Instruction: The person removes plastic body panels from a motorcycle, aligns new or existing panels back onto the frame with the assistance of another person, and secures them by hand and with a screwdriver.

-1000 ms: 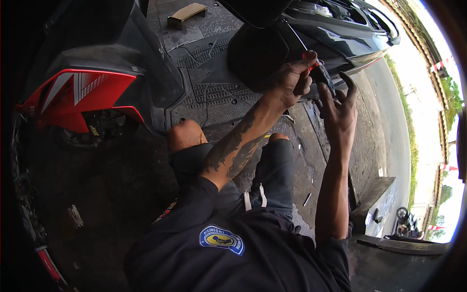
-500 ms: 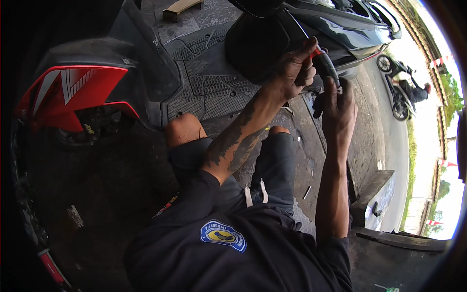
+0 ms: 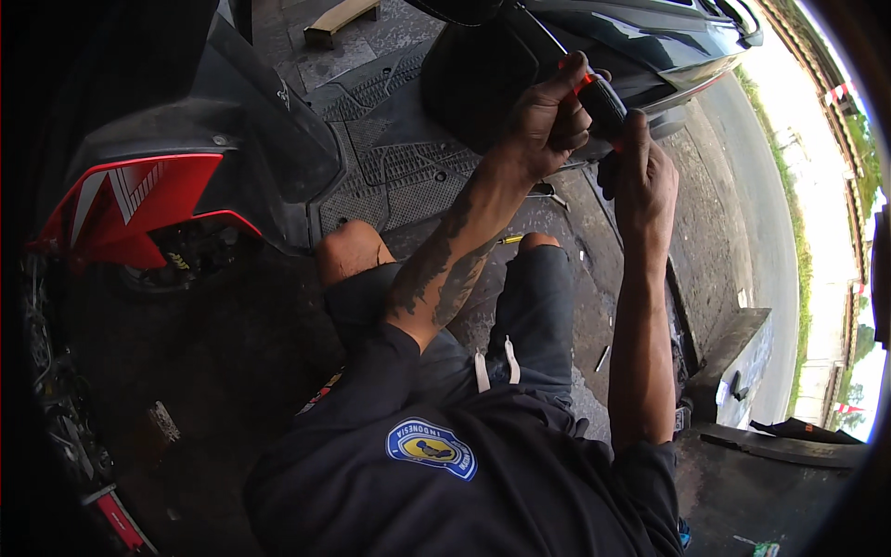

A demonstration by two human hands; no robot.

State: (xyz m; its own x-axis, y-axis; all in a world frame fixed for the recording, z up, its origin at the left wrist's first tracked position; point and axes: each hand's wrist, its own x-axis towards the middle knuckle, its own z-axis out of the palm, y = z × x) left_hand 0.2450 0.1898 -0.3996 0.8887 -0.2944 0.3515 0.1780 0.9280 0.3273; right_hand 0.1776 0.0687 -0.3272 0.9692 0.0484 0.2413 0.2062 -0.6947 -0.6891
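A screwdriver (image 3: 608, 107) with a thick black and red handle slants up and left at the top of the view. Its bare metal shaft runs toward the underside of the black scooter seat (image 3: 455, 7), where the tip is hard to make out. My left hand (image 3: 551, 119) is closed around the screwdriver where shaft and handle meet. At the handle's lower end, my right hand (image 3: 642, 176) grips with the thumb laid along it. Behind both hands stands the scooter's dark, glossy side panel (image 3: 640, 37).
The scooter's footboard with a ridged black mat (image 3: 399, 176) lies beyond my knees. To the left is a red front fender panel (image 3: 167, 195). A yellow-handled tool (image 3: 511, 239) and a small metal rod (image 3: 602, 358) lie on the floor. A grey block (image 3: 733, 362) stands at right.
Both hands and the screwdriver have shifted slightly up and left. My right hand's grip on the handle end has changed. A passing motorbike and rider on the road have left the view.
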